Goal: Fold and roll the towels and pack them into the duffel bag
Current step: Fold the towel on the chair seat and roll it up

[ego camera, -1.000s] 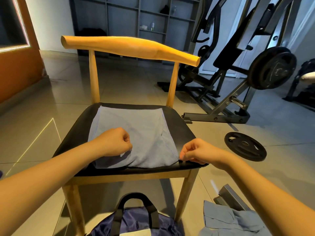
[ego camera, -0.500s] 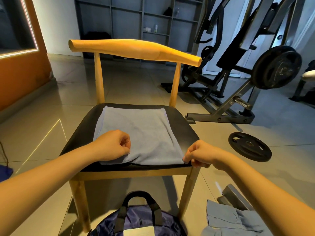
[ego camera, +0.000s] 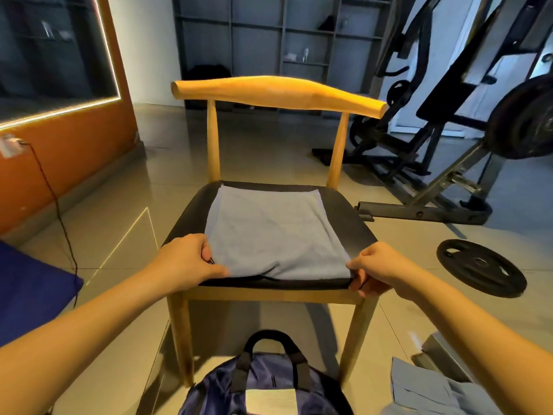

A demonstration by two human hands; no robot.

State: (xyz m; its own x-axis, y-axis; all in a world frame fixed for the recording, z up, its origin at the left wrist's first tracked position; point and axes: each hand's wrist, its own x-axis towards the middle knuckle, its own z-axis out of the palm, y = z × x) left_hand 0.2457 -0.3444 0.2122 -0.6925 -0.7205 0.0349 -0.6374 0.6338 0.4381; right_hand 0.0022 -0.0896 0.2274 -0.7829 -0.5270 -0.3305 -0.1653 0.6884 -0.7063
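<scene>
The light blue towel lies flat on the black seat of a wooden chair, stretched between the two hands. The left hand has its fingers curled, pinching the towel's near left corner. The right hand pinches the near right corner, right at the seat's front corner, fingers wrapped over the seat edge.

The towel's near edge runs from hand to hand along the seat's front edge and bulges up a little midway. Its far edge stops just short of the backrest posts. Outward of each hand a strip of bare seat flanks the towel. It looks close to square, sides running away from the hands toward the backrest; which side is longer cannot be told.

Below and between the forearms the navy duffel bag sits on the floor in front of the chair legs. Under the right forearm lies another blue towel. A weight plate lies on the floor outward of the right hand, well apart.
</scene>
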